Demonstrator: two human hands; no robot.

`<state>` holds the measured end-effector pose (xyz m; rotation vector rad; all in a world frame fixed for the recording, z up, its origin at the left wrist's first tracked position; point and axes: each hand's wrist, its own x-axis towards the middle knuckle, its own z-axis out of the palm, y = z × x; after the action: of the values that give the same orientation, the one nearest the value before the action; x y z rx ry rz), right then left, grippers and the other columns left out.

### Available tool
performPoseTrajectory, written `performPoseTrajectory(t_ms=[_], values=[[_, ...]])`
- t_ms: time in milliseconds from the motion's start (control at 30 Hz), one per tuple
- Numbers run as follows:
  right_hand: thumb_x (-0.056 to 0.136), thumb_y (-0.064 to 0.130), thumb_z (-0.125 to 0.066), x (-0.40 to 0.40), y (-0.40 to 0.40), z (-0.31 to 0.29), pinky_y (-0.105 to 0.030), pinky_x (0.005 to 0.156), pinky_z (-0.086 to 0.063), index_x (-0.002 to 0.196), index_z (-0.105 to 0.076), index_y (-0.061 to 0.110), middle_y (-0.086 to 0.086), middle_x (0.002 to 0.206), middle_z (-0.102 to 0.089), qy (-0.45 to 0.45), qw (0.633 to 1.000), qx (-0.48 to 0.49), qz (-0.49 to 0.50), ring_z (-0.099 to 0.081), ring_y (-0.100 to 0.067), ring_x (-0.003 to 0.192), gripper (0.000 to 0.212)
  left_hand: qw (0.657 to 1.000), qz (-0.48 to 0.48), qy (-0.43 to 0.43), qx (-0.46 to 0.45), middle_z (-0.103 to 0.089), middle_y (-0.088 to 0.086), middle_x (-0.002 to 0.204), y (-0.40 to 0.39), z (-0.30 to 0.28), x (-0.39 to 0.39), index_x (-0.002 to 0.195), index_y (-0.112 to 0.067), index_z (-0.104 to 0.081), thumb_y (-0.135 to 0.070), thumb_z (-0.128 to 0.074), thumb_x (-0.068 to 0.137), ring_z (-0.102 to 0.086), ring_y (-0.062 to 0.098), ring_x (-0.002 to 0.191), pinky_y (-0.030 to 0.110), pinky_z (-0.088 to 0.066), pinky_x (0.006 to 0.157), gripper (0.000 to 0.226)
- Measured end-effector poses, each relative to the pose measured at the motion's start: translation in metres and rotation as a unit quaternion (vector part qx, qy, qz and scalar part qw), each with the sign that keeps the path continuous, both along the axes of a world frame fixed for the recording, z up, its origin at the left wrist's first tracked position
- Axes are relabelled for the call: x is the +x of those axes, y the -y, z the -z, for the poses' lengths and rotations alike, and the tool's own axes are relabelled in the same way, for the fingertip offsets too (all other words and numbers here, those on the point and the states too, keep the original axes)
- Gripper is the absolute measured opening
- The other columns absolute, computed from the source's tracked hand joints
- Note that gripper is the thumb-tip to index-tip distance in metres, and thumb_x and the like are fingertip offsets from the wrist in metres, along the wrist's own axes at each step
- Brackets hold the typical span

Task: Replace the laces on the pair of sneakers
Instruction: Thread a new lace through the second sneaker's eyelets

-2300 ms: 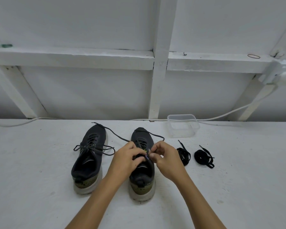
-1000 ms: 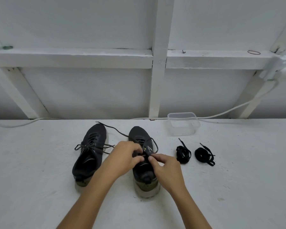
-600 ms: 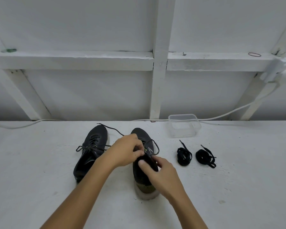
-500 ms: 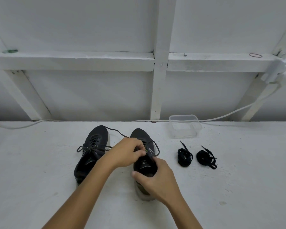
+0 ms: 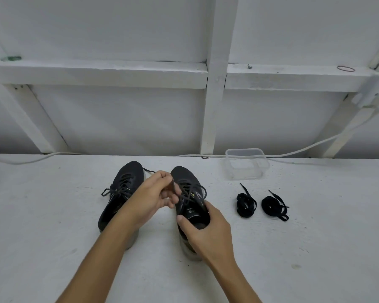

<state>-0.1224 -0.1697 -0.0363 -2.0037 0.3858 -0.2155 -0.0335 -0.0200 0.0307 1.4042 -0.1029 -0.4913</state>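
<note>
Sneakers: I see the pair standing on the white desk [image 5: 53,215], toes toward 12 o'clock, side by side and apart. The left sneaker [image 5: 123,189] keeps its dark lace threaded, with loose ends lying across its upper. The right sneaker [image 5: 190,193] is the one under work, at 3 o'clock of the left sneaker.

Left hand [image 5: 153,195]: I read it raised over the gap between the two shoes. Its fingers [image 5: 162,178] are curled narrow and pinch the old lace [image 5: 185,194], which runs from the pinch down to the eyelets of the right sneaker. A slack loop of that lace hangs off the 3 o'clock side of the shoe.

Right hand [image 5: 208,230]: I read it wrapped around the heel and collar of the right sneaker, thumb at the 9 o'clock side of the opening, remaining fingers around the 3 o'clock side. It holds the shoe down on the desk.

Two coiled black laces lie on the desk at 3 o'clock of the right sneaker, near but not touching it: the first lace bundle [image 5: 246,204], then the second lace bundle [image 5: 274,206] just beside it. A clear plastic container [image 5: 246,165] stands at 12 o'clock of the bundles, near the rear edge of the desk. A white cable [image 5: 315,145] runs along that edge.
</note>
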Motion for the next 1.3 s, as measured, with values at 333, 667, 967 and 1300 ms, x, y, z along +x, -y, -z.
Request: performPoseTrajectory(t_ms=[333, 667, 967, 1300], values=[[0.06, 0.067, -0.076, -0.005, -0.001, 0.016, -0.003, 0.087, -0.039, 0.133, -0.054, 0.036, 0.025, 0.12, -0.059, 0.014, 0.999, -0.037, -0.013, -0.056, 0.007, 0.112, 0.082, 0.795, 0.141, 0.265, 0.527, -0.055, -0.013, 0.075, 0.006, 0.007, 0.007, 0.096, -0.028, -0.076, -0.038, -0.076, 0.085, -0.052, 0.003, 0.069, 0.022, -0.038, 0.062, 0.015], [0.061, 0.066, -0.076, -0.005, -0.001, 0.018, -0.014, 0.094, -0.046, 0.134, -0.053, 0.036, 0.024, 0.123, -0.059, 0.011, 0.999, -0.043, -0.001, -0.056, 0.004, 0.111, 0.083, 0.983, -0.001, 0.009, -0.186, -0.069, 0.005, 0.086, -0.002, -0.019, 0.006, 0.065, -0.021, -0.059, -0.022, -0.05, 0.091, -0.069, 0.023, 0.091, 0.034, -0.057, 0.08, 0.028], [0.062, 0.064, -0.078, -0.006, -0.001, 0.015, -0.018, 0.094, -0.05, 0.134, -0.055, 0.036, 0.023, 0.121, -0.061, 0.003, 0.999, -0.032, -0.006, -0.058, 0.004, 0.111, 0.08, 0.864, 0.102, 0.21, 0.446, -0.061, -0.011, 0.076, 0.008, 0.009, 0.0, 0.092, -0.03, -0.05, -0.033, -0.076, 0.085, -0.052, 0.001, 0.062, 0.018, -0.04, 0.057, 0.028], [0.063, 0.063, -0.076, -0.008, -0.008, 0.005, -0.017, 0.087, -0.049, 0.126, -0.055, 0.039, 0.022, 0.115, -0.06, -0.006, 1.0, -0.025, -0.008, -0.059, 0.001, 0.105, 0.071, 0.957, 0.148, 0.141, 0.207, -0.071, 0.0, 0.076, 0.007, -0.021, -0.005, 0.096, -0.017, -0.065, -0.015, -0.065, 0.095, -0.054, 0.005, 0.062, 0.017, -0.042, 0.057, 0.003]])
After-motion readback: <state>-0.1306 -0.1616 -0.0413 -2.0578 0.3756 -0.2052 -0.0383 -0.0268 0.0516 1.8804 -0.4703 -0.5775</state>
